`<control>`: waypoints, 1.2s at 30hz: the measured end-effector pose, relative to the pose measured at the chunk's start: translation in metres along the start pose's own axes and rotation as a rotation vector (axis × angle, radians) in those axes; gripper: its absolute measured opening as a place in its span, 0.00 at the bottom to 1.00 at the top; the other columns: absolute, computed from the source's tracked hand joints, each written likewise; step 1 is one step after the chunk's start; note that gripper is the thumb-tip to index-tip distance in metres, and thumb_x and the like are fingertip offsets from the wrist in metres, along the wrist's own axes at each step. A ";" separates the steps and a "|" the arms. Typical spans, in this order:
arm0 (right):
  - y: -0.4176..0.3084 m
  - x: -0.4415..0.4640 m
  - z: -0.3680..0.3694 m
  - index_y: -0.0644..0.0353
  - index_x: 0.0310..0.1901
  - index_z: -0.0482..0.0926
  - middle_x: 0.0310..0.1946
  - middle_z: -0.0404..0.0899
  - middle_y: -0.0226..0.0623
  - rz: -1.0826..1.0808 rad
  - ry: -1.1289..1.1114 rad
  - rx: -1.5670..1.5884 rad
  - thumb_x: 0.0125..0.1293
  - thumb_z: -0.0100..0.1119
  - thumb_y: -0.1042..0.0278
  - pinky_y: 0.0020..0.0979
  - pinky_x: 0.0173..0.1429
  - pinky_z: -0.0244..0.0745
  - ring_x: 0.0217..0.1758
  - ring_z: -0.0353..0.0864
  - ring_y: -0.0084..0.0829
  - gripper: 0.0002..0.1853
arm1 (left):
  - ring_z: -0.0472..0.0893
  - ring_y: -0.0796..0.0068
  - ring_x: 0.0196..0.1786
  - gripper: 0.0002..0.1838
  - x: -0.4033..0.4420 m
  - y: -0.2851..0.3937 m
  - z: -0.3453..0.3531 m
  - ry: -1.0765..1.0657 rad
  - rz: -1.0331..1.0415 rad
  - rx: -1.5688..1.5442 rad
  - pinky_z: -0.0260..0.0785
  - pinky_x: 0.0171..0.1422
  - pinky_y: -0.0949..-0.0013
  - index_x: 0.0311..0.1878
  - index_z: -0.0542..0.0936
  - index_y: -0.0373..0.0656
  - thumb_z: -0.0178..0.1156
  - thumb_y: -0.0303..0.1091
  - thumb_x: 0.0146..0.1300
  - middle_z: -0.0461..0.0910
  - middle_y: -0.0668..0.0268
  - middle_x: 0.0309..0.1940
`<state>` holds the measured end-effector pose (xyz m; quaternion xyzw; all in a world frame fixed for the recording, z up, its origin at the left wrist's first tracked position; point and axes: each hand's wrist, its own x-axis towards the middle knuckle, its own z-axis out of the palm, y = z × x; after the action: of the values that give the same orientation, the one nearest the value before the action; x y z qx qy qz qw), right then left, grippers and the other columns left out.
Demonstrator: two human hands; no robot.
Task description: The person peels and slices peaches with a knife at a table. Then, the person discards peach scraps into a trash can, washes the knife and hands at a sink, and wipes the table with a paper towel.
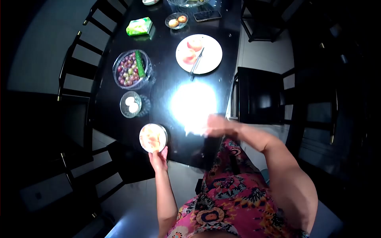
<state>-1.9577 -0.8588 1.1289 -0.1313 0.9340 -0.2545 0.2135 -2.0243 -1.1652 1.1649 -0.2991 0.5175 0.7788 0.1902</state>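
My left hand (158,159) is closed around the near edge of a round white bowl (153,138). Orange and whitish food shows inside, too washed out to name. My right hand (216,125) is smeared by motion over the table's near right part, beside a strong glare. A white, tissue-like wad (193,130) shows at its fingers, its outline blurred. Beyond the glare lies a white plate (213,55) with reddish, sliced-looking pieces (192,49) and a slim dark utensil (197,63) across its rim. A glass bowl (126,112) with white eggs (131,104) stands beyond the left bowl.
On the black table (160,95) are a clear-wrapped bowl of grapes (127,70) with a cucumber (140,64), a green tissue pack (139,26), a glass dish with round brownish items (177,21) and a phone (207,15). Dark chairs (260,95) flank both sides.
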 end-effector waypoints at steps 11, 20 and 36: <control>0.141 -0.007 -0.140 0.49 0.51 0.69 0.53 0.66 0.38 -0.090 0.328 -0.132 0.52 0.54 0.57 0.45 0.65 0.46 0.60 0.60 0.38 0.22 | 0.77 0.64 0.42 0.18 0.004 -0.068 0.267 -0.285 -0.127 0.035 0.72 0.48 0.69 0.54 0.60 0.35 0.48 0.24 0.61 0.74 0.51 0.41; 0.156 -0.005 -0.112 0.47 0.53 0.68 0.54 0.66 0.32 -0.112 0.395 -0.136 0.51 0.55 0.57 0.45 0.66 0.44 0.59 0.62 0.34 0.25 | 0.77 0.61 0.42 0.18 0.078 -0.095 0.314 -0.336 -0.206 -0.166 0.75 0.44 0.60 0.53 0.59 0.38 0.49 0.24 0.60 0.72 0.55 0.42; 0.147 0.002 -0.134 0.47 0.50 0.72 0.58 0.61 0.35 -0.013 0.115 -0.325 0.52 0.50 0.51 0.44 0.67 0.43 0.64 0.54 0.32 0.23 | 0.79 0.63 0.34 0.16 0.025 -0.061 0.225 -0.279 -0.058 -0.015 0.77 0.34 0.62 0.48 0.68 0.30 0.50 0.21 0.54 0.76 0.55 0.37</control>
<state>-2.0415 -0.6804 1.1548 -0.1552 0.9727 -0.1088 0.1340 -2.0668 -0.9347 1.1699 -0.2043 0.4715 0.8107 0.2805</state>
